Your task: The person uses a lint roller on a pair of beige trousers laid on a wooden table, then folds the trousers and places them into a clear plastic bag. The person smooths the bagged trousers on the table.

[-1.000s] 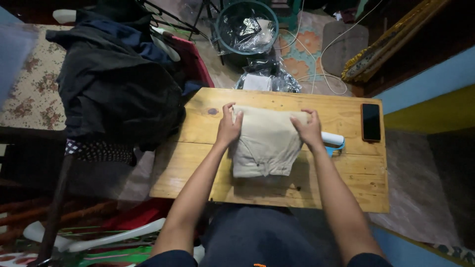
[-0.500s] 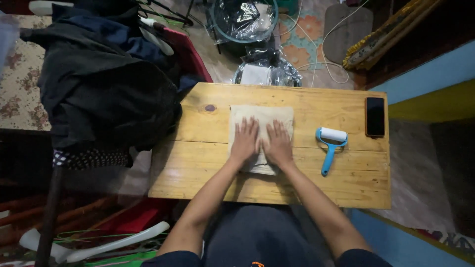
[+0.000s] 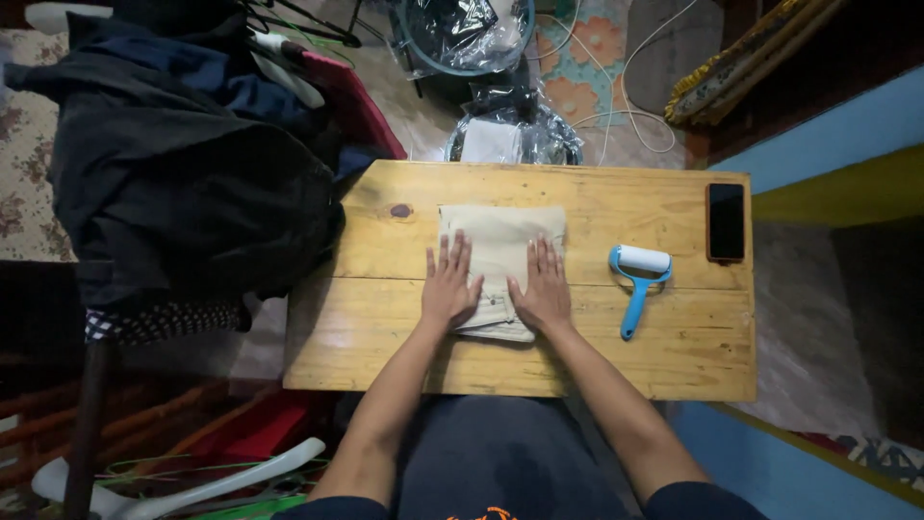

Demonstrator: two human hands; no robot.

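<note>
Left hand (image 3: 450, 287) and right hand (image 3: 543, 289) lie flat, fingers spread, gripping nothing — pressing a folded beige garment (image 3: 500, 246) on the wooden table (image 3: 597, 361). Clear plastic-wrapped package (image 3: 510, 140) at 12 o'clock; blue-handled lint roller (image 3: 638, 279) at 3 o'clock

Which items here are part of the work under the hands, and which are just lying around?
In hand:
- folded beige garment, pressed flat by left hand and right hand
- wooden table

Lying about:
- blue lint roller
- black phone
- dark clothes pile
- plastic-wrapped bundle

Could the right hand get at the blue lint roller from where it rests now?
Probably yes: the right hand lies flat on the folded beige garment, and only bare table separates it from the lint roller.
</note>
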